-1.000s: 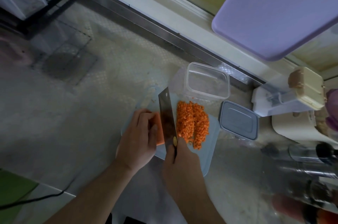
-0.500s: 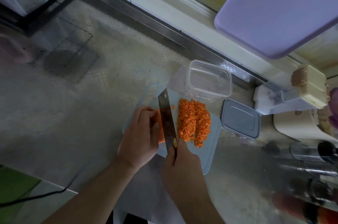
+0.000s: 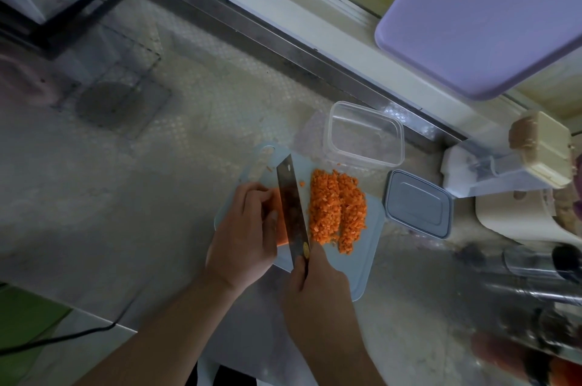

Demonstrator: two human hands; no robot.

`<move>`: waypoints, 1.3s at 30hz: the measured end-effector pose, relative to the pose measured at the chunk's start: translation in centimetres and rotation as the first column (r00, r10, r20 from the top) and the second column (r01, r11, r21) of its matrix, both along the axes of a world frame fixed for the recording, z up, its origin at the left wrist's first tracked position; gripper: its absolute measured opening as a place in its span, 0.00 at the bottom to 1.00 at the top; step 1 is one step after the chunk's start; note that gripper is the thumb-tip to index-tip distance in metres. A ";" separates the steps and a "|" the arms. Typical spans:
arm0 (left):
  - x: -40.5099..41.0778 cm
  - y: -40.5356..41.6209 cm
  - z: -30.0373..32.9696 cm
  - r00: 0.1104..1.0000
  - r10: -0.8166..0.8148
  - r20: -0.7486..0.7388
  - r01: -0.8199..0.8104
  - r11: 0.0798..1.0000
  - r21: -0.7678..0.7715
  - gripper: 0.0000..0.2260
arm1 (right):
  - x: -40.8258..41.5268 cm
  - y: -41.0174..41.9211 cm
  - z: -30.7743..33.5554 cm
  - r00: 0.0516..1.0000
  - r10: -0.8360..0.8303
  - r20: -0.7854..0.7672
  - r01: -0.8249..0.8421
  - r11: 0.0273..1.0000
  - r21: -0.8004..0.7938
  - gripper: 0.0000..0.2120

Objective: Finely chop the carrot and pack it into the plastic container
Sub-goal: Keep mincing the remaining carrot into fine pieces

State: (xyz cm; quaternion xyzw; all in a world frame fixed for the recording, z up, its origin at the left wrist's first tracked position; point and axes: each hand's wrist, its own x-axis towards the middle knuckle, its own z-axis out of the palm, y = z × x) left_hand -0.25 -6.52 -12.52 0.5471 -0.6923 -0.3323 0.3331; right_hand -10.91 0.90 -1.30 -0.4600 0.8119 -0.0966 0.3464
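Carrot (image 3: 337, 210) diced beside bare plastic container (image 3: 365, 137)

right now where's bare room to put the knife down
Bare counter spreads wide to the left of the board, past the left hand. A small bare strip of board lies near the right hand. The right side is crowded: carrot pile, container, lid, appliances beyond.
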 end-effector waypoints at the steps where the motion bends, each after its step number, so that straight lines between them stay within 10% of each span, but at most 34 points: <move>1: 0.0 0.0 0.0 1.000 0.000 0.001 0.000 1.000 -0.005 0.08 | 0.0 -0.1 0.0 1.000 -0.003 0.001 0.003 1.000 0.004 0.06; 39: -0.2 0.0 0.8 0.998 -0.012 0.057 0.016 0.998 -0.057 0.12 | -0.3 -2.5 -2.6 0.987 -0.083 0.138 0.090 0.995 -0.048 0.13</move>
